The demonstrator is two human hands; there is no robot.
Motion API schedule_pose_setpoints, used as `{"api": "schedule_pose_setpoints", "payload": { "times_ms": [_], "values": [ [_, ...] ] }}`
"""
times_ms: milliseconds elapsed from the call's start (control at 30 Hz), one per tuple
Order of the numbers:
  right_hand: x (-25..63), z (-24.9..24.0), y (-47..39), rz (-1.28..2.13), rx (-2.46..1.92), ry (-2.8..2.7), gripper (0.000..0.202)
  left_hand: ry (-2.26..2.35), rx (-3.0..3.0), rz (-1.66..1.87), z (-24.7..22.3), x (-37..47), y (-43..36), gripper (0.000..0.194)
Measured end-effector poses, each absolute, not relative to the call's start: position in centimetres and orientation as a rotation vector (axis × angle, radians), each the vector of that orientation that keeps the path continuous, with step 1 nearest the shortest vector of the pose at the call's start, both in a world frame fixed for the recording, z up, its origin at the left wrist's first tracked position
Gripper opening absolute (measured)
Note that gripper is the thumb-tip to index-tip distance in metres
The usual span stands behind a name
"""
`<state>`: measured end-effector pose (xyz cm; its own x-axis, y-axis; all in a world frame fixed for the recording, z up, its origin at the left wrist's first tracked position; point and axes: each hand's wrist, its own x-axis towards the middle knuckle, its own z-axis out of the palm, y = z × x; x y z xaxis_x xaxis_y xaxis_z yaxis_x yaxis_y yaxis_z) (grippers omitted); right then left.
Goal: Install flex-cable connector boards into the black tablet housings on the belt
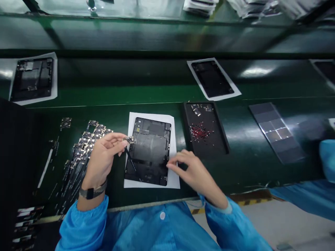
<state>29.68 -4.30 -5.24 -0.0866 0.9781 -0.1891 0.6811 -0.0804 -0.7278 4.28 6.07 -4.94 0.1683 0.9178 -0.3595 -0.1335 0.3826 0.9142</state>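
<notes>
My left hand (104, 150) pinches a small circuit board (129, 139), from which a thin black flex cable (131, 159) hangs down. The board is over the left edge of a black tablet housing (150, 153), whose open inner side faces up. A sheet of white paper (172, 179) lies under the housing. At the right edge of the housing is my right hand (187, 164), thumb and forefinger brought close together; whether anything small is between them I cannot make out. Left of my left hand, many similar boards with cables (85, 148) lie in overlapping rows.
To the right stands a black tray (206, 146) with red-and-black wires and small parts. Beyond it lies a dark flat panel (277, 134). More housings on paper, one left (32, 80) and one right (213, 78), rest farther back. A co-worker's blue sleeve (327, 158) shows at the right.
</notes>
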Motion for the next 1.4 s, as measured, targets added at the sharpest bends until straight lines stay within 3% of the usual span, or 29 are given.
{"api": "schedule_pose_setpoints", "payload": {
  "times_ms": [400, 600, 867, 967, 1167, 1400],
  "values": [
    [24.6, -7.5, -8.3, 0.664, -2.048, -1.867, 0.011, 1.082, 0.668, 1.030, -5.1, 4.8, 6.5, 0.025],
    [24.7, -6.9, -6.8, 0.738, -1.957, -2.011, 0.015, 1.041, 0.702, 1.021, -5.6, 5.2, 6.2, 0.032],
    [25.6, -6.7, -7.3, 0.865, -1.735, -1.910, 0.010, 0.994, 0.742, 0.853, -5.8, 6.0, 5.7, 0.028],
    [25.5, -7.0, -7.2, 0.840, -1.684, -1.887, 0.018, 1.000, 0.767, 0.808, -5.8, 6.4, 5.4, 0.027],
    [25.0, -7.2, -6.6, 0.748, -1.621, -1.992, 0.006, 0.995, 0.788, 0.797, -5.8, 6.4, 5.4, 0.027],
    [24.6, -7.8, -6.4, 0.603, -1.625, -1.935, 0.015, 1.002, 0.864, 0.696, -5.8, 6.5, 5.2, 0.028]
  ]
}}
